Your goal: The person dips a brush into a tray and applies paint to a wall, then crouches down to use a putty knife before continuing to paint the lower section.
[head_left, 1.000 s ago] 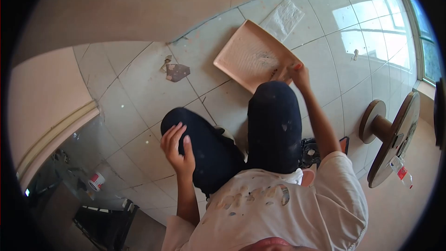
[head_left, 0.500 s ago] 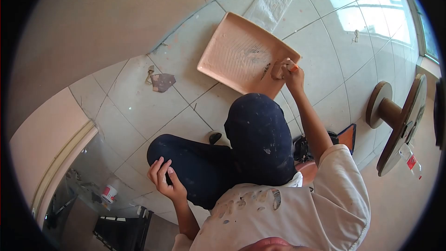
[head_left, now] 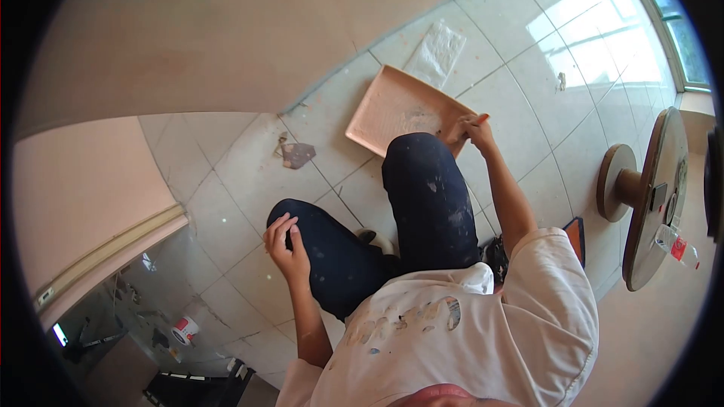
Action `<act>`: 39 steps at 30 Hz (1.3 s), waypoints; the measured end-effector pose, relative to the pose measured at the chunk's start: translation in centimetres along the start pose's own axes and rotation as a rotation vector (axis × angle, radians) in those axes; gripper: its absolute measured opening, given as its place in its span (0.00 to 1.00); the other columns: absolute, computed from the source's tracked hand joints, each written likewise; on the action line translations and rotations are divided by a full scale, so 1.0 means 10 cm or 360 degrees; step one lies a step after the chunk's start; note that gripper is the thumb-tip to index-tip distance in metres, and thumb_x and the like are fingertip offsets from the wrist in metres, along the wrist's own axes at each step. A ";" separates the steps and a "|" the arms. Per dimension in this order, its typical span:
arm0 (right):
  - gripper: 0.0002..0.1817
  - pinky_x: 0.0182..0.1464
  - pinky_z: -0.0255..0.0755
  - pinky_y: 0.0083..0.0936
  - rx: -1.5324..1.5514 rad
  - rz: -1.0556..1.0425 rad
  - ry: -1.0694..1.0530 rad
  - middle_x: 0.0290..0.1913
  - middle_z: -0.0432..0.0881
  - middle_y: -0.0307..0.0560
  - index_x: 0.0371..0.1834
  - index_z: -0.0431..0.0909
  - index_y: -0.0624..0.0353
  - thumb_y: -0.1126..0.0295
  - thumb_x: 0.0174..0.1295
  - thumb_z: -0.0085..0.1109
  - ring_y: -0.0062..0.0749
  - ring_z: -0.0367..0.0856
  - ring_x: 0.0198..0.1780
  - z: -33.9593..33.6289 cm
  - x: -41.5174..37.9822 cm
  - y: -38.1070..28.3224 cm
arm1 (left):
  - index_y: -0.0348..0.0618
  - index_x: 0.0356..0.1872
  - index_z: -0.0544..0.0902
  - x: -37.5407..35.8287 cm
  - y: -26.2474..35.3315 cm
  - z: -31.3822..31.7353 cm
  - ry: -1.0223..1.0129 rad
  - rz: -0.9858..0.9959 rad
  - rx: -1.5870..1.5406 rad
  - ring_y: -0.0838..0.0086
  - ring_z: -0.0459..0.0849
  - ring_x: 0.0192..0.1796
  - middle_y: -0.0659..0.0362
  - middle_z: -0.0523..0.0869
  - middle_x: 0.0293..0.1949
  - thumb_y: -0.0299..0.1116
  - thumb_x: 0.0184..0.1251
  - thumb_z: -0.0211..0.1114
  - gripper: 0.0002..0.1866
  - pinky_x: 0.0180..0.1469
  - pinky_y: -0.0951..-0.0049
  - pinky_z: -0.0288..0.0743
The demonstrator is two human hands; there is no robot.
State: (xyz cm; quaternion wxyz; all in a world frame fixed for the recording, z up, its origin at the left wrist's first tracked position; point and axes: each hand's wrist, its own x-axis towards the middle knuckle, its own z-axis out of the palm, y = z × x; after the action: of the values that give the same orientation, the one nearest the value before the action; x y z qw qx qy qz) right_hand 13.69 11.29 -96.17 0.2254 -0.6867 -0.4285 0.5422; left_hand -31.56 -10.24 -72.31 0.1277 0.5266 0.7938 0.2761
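My right hand (head_left: 477, 133) is closed around what looks like a paintbrush (head_left: 457, 134), its handle mostly hidden by the fingers. The bristle end is down in the right end of a paint tray (head_left: 369, 115), which lies on the tiled floor coated in peach paint. Grey marks show on the tray's ribbed middle. My left hand (head_left: 286, 247) rests on my left knee, empty, its fingers stretched out.
Beyond the tray lies a clear plastic sheet (head_left: 436, 54). A broken brown piece (head_left: 297, 154) is on the tiles to the left. At right stands a wooden cable spool (head_left: 652, 203) with a plastic bottle (head_left: 678, 247). A white tub (head_left: 184, 329) sits at lower left.
The camera view has tilted, so the wall fills more of the top and the tray appears lower. My right hand stays at the tray's right end; my left stays on the knee.
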 end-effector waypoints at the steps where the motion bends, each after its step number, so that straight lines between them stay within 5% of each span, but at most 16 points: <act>1: 0.17 0.31 0.72 0.21 0.0160 0.0034 0.0004 0.36 0.85 0.40 0.53 0.83 0.58 0.61 0.67 0.58 0.25 0.82 0.32 -0.10 -0.07 -0.06 | 0.42 0.43 0.89 0.04 -0.02 0.02 0.0008 -0.0002 -0.0051 0.59 0.80 0.56 0.55 0.87 0.51 0.29 0.69 0.64 0.08 0.63 0.59 0.71; 6: 0.26 0.33 0.69 0.20 0.1115 -0.0042 0.0125 0.42 0.83 0.37 0.66 0.76 0.55 0.60 0.66 0.55 0.22 0.79 0.31 -0.39 -0.57 -0.27 | 0.40 0.44 0.88 0.11 -0.22 0.10 0.0023 -0.0014 -0.0121 0.60 0.81 0.58 0.54 0.88 0.50 0.28 0.70 0.63 0.08 0.64 0.62 0.71; 8: 0.30 0.38 0.70 0.22 0.1734 0.0006 -0.0110 0.45 0.84 0.38 0.70 0.72 0.57 0.56 0.66 0.53 0.23 0.81 0.41 -0.41 -0.66 -0.21 | 0.40 0.44 0.89 0.11 -0.28 0.11 0.0050 0.0029 -0.0153 0.60 0.80 0.58 0.55 0.88 0.50 0.28 0.70 0.63 0.08 0.64 0.62 0.72; 12: 0.27 0.46 0.74 0.28 0.2463 -0.0177 -0.0322 0.58 0.83 0.42 0.64 0.75 0.59 0.56 0.66 0.55 0.26 0.81 0.52 -0.23 -0.70 -0.27 | 0.41 0.41 0.88 0.11 -0.28 0.18 0.0100 0.0016 -0.0173 0.59 0.82 0.55 0.55 0.89 0.47 0.29 0.70 0.63 0.07 0.62 0.61 0.73; 15: 0.23 0.48 0.77 0.33 0.2386 -0.0182 -0.0279 0.55 0.85 0.43 0.60 0.78 0.59 0.57 0.66 0.59 0.31 0.84 0.52 -0.07 -0.49 -0.31 | 0.41 0.39 0.88 0.10 -0.36 0.22 0.0142 0.0058 -0.0219 0.59 0.85 0.52 0.55 0.90 0.44 0.29 0.68 0.64 0.06 0.61 0.60 0.74; 18: 0.27 0.61 0.74 0.30 0.2392 -0.0364 -0.0467 0.61 0.83 0.48 0.65 0.74 0.62 0.56 0.68 0.57 0.36 0.81 0.61 0.03 -0.68 -0.83 | 0.42 0.37 0.88 0.16 -0.35 0.25 0.0197 0.0066 -0.0285 0.60 0.87 0.52 0.55 0.91 0.42 0.28 0.66 0.65 0.05 0.62 0.61 0.75; 21: 0.19 0.47 0.72 0.23 0.2411 -0.0376 -0.0462 0.55 0.85 0.37 0.58 0.78 0.52 0.57 0.67 0.59 0.25 0.83 0.52 0.06 -0.66 -0.92 | 0.45 0.37 0.89 0.23 -0.44 0.30 0.0188 0.0127 -0.0189 0.58 0.87 0.51 0.55 0.91 0.43 0.32 0.65 0.66 0.05 0.61 0.59 0.76; 25: 0.13 0.33 0.74 0.23 0.2351 -0.0055 -0.0181 0.41 0.87 0.33 0.48 0.80 0.50 0.59 0.66 0.61 0.25 0.84 0.37 0.16 -0.08 -0.28 | 0.48 0.37 0.90 0.29 -0.44 0.37 0.0230 0.0154 -0.0187 0.60 0.87 0.50 0.57 0.91 0.42 0.33 0.65 0.67 0.06 0.60 0.59 0.76; 31: 0.16 0.33 0.73 0.23 0.2128 0.0040 -0.0041 0.46 0.84 0.37 0.50 0.79 0.50 0.55 0.65 0.66 0.28 0.83 0.38 0.04 -0.26 -0.69 | 0.49 0.38 0.90 0.44 0.16 0.05 0.0280 0.0226 -0.0274 0.59 0.87 0.50 0.56 0.91 0.41 0.34 0.65 0.67 0.07 0.59 0.60 0.76; 35: 0.15 0.32 0.74 0.24 0.1621 -0.0486 -0.0270 0.45 0.81 0.38 0.49 0.79 0.50 0.57 0.66 0.66 0.26 0.81 0.37 -0.33 -0.42 -1.96 | 0.49 0.39 0.90 0.52 0.21 0.13 0.0285 0.0028 -0.0842 0.59 0.88 0.49 0.56 0.91 0.42 0.35 0.64 0.67 0.07 0.58 0.59 0.77; 37: 0.17 0.31 0.74 0.24 0.1306 -0.0829 -0.0192 0.41 0.79 0.36 0.52 0.77 0.53 0.60 0.66 0.67 0.24 0.80 0.36 -0.53 -0.55 -2.96 | 0.48 0.40 0.90 0.41 -0.01 0.16 0.0205 0.0003 0.0056 0.60 0.88 0.48 0.56 0.91 0.44 0.34 0.65 0.66 0.07 0.55 0.61 0.78; 38: 0.21 0.32 0.75 0.25 0.1137 -0.1089 -0.0326 0.42 0.80 0.37 0.56 0.74 0.56 0.61 0.65 0.68 0.23 0.81 0.36 -0.69 -0.35 -3.32 | 0.48 0.40 0.90 0.41 -0.12 0.15 0.0202 0.0011 0.0061 0.60 0.88 0.48 0.56 0.91 0.44 0.34 0.65 0.66 0.07 0.55 0.61 0.78; 39: 0.16 0.31 0.75 0.24 0.1144 -0.1278 -0.0092 0.35 0.77 0.38 0.49 0.75 0.59 0.67 0.64 0.68 0.23 0.79 0.34 -0.69 -0.90 -4.08 | 0.47 0.41 0.90 0.34 -0.22 0.12 0.0273 0.0033 -0.0081 0.60 0.88 0.47 0.55 0.91 0.44 0.34 0.65 0.66 0.08 0.54 0.61 0.79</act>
State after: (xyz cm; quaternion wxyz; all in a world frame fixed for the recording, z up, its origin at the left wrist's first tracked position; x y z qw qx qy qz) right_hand 5.73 26.56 -57.50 0.6239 -0.3332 -0.4509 0.5444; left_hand -34.06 -7.44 -74.24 0.0696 0.5058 0.7891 0.3415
